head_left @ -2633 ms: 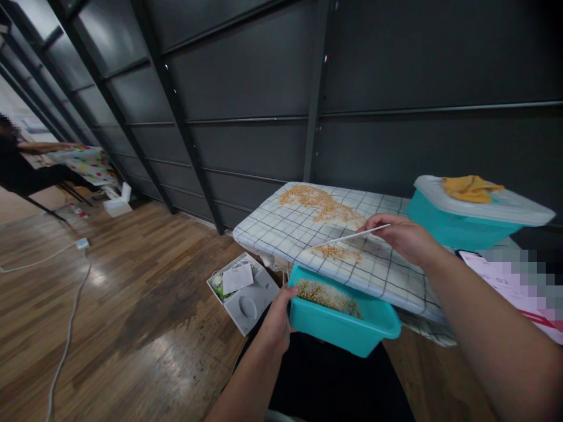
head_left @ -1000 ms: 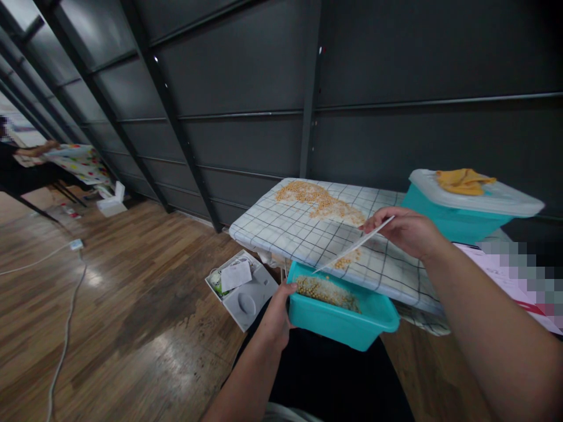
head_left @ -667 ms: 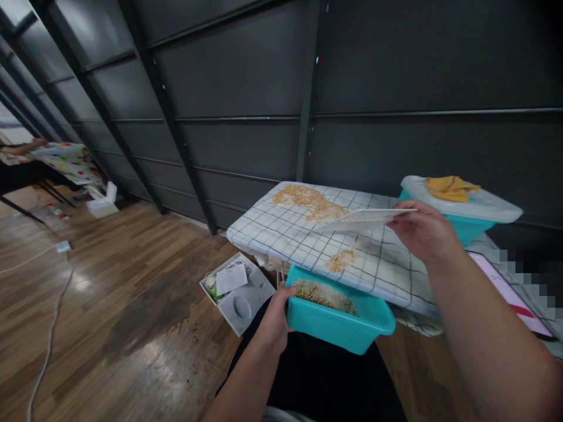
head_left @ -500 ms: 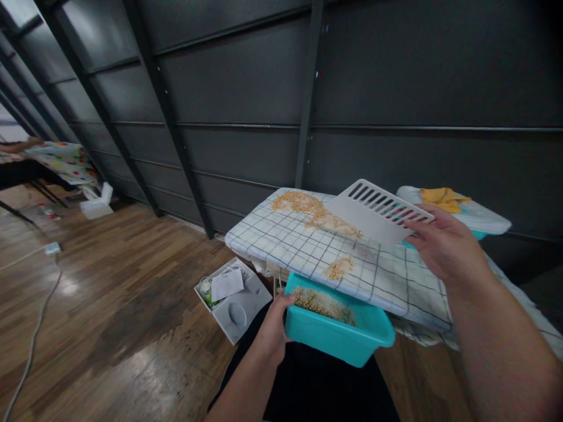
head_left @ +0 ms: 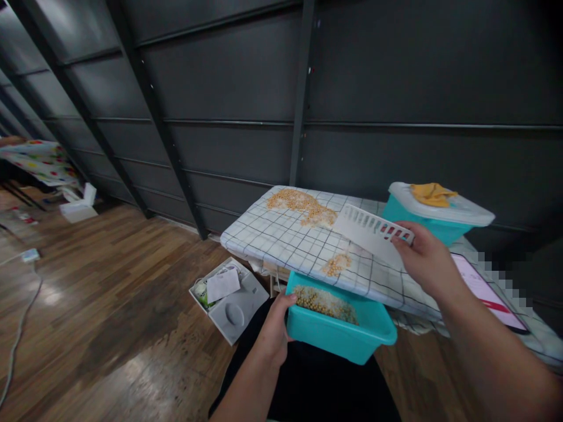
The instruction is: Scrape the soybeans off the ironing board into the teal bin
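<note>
My left hand (head_left: 278,329) grips the left end of a turquoise plastic bin (head_left: 338,341), held at the table's front edge. Inside it lie yellow kernels mixed with whitish grains (head_left: 325,303). My right hand (head_left: 420,255) is closed on the slotted edge of a white slotted plastic scoop (head_left: 365,231), tilted over the checked tablecloth (head_left: 281,237). Just left of the scoop, a heap of yellow kernels (head_left: 297,201) spreads over the cloth, with whitish grains among them. A smaller patch of kernels (head_left: 336,265) lies near the front edge, above the bin.
A lidded turquoise bin (head_left: 448,231) with a yellow cloth (head_left: 433,194) on top stands at the back right. A phone or tablet (head_left: 486,287) lies beside my right forearm. On the floor are an opened white box (head_left: 231,310) and a cable (head_left: 26,328). A dark panelled wall (head_left: 233,76) runs behind.
My right hand has brought the scoop lower and left, with its slotted edge dropping toward the cloth. The lidded bin and the screen now show more fully. My left hand still holds the bin.
</note>
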{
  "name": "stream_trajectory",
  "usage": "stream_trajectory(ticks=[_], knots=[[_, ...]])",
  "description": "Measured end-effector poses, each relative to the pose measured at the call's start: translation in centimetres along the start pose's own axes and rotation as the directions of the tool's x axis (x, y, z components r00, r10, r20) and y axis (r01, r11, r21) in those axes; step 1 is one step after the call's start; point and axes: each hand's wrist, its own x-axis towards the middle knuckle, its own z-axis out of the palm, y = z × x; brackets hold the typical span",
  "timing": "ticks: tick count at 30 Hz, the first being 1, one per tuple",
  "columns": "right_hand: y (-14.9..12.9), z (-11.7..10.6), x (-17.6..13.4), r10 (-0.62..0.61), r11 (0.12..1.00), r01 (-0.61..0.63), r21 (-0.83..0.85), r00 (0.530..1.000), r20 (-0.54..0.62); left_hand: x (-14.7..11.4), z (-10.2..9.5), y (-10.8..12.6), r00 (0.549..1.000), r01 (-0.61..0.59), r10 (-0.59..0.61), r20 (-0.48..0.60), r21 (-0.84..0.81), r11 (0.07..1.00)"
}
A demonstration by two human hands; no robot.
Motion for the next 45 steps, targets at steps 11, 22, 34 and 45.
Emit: stream_trajectory(ticks=[11,22,34,45], knots=[[-1.6,-0.1,-1.6,-0.113,0.966,0.131,-0.223,0.989,0.093,0.3,-0.3,-0.1,1.000,0.006,-0.006,0.002,0.010,1.000],[-2.2,-0.3,-3.7,-0.117,0.984,0.133,-0.118,0.983,0.139,0.7,-0.5,-0.2,1.000,-0.004,0.003,0.013,0.044,0.999],[-3.6,-0.6,-5.2,-0.121,0.991,0.128,-0.026,0.976,0.180,0.2,-0.3,-0.1,1.000,0.000,0.000,0.012,0.033,0.999],[-4.0,-0.8,-5.6,-0.107,0.993,0.113,-0.018,0.970,0.217,0.3,-0.2,0.0,1.000,0.014,-0.014,-0.016,0.043,0.999]])
